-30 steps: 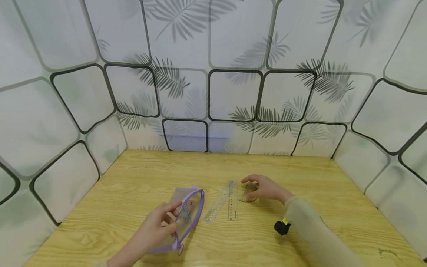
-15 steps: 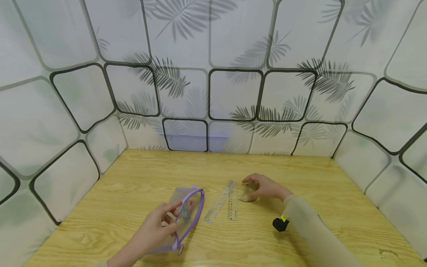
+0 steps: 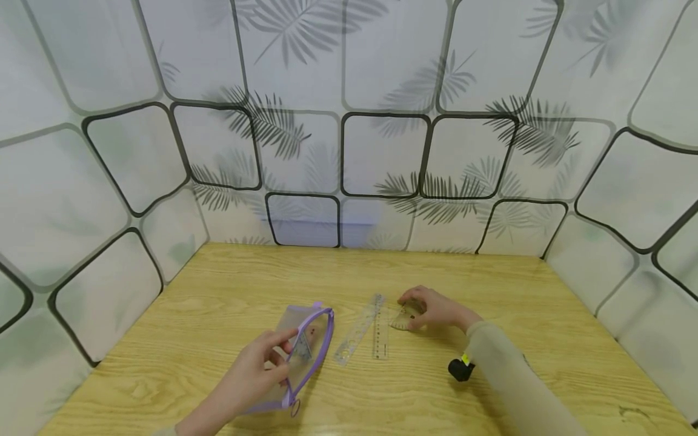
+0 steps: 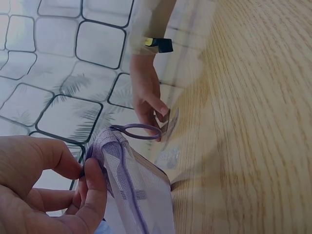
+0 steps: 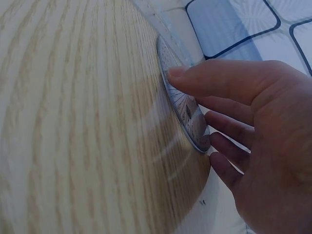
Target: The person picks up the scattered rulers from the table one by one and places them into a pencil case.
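My left hand (image 3: 255, 366) pinches the edge of a mesh zip pouch (image 3: 291, 317) with purple trim, seen closer in the left wrist view with its ring pull (image 4: 141, 130). The pouch's mouth gapes, and a clear set square (image 3: 302, 346) shows inside it. My right hand (image 3: 439, 307) holds a clear half-round protractor (image 5: 183, 105) low at the tabletop. The thumb presses on its face and the fingers curl at its far edge. Part of the protractor is hidden by the hand.
Two clear rulers lie between the hands: a slanted ruler (image 3: 355, 336) with round holes and a straight ruler (image 3: 380, 339), close together at their far ends. A black wrist device (image 3: 460, 369) hangs below the right sleeve. Patterned curtains (image 3: 382, 157) surround the wooden table (image 3: 262, 272).
The right hand has shifted very slightly, and the protractor has turned a little beneath its fingers. The left hand and the pouch have stayed in place.
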A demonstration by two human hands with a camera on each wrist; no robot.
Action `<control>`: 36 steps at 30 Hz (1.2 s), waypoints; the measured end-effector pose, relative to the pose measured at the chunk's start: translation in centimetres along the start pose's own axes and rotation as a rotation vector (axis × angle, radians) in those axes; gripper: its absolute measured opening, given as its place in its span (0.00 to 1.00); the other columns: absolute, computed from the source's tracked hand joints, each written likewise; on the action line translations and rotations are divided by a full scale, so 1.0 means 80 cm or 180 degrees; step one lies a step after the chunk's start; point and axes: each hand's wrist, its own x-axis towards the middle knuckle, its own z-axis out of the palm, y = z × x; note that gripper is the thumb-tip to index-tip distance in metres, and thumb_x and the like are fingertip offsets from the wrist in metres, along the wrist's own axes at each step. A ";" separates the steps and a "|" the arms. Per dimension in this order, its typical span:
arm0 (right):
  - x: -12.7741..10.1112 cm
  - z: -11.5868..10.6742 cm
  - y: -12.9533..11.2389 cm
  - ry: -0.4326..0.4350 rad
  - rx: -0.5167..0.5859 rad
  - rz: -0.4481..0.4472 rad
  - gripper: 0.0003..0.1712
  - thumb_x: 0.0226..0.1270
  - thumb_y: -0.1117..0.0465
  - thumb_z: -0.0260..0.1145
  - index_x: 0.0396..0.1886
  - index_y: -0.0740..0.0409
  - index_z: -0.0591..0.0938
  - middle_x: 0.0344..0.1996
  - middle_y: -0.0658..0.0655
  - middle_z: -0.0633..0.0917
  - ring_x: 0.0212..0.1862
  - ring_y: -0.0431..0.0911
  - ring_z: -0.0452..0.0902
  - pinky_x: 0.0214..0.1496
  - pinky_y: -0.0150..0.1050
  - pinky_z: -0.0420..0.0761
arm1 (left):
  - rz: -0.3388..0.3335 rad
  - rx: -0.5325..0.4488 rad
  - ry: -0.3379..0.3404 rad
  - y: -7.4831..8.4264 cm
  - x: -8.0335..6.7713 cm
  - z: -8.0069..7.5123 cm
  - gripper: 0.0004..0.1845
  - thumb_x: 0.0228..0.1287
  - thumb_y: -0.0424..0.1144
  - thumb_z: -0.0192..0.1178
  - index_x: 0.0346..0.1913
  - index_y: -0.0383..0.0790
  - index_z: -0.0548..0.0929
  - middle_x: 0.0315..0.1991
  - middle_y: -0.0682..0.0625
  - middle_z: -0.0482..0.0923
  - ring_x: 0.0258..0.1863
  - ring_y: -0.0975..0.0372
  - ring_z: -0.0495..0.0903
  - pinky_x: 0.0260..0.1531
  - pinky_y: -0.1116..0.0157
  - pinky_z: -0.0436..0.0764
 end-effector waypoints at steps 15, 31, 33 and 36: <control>-0.004 0.000 0.012 0.0060 -0.0158 -0.0043 0.32 0.60 0.55 0.73 0.64 0.57 0.77 0.66 0.65 0.69 0.69 0.65 0.62 0.69 0.66 0.67 | 0.0082 -0.0004 -0.0024 -0.002 0.001 0.000 0.32 0.57 0.22 0.58 0.67 0.21 0.67 0.43 0.39 0.72 0.29 0.69 0.75 0.24 0.68 0.84; -0.008 0.001 0.013 0.0152 -0.0115 -0.0009 0.25 0.60 0.56 0.73 0.58 0.54 0.82 0.64 0.65 0.70 0.66 0.63 0.63 0.67 0.67 0.68 | 0.0078 0.0023 -0.0021 -0.003 0.001 0.001 0.32 0.57 0.23 0.58 0.67 0.22 0.67 0.43 0.42 0.71 0.29 0.69 0.75 0.23 0.68 0.83; -0.009 0.000 0.012 0.0128 -0.0145 0.0024 0.24 0.60 0.56 0.73 0.57 0.53 0.82 0.63 0.65 0.70 0.66 0.63 0.64 0.67 0.67 0.68 | 0.0082 0.0039 -0.0022 -0.003 0.001 0.001 0.32 0.57 0.23 0.57 0.67 0.22 0.68 0.43 0.41 0.72 0.29 0.69 0.75 0.23 0.68 0.83; -0.010 -0.002 0.008 0.0083 -0.0201 0.0128 0.24 0.59 0.55 0.73 0.57 0.50 0.82 0.62 0.63 0.70 0.65 0.62 0.64 0.66 0.65 0.69 | 0.0086 0.0056 -0.0022 -0.003 0.002 0.001 0.32 0.57 0.23 0.57 0.67 0.22 0.68 0.43 0.40 0.72 0.29 0.70 0.75 0.23 0.68 0.83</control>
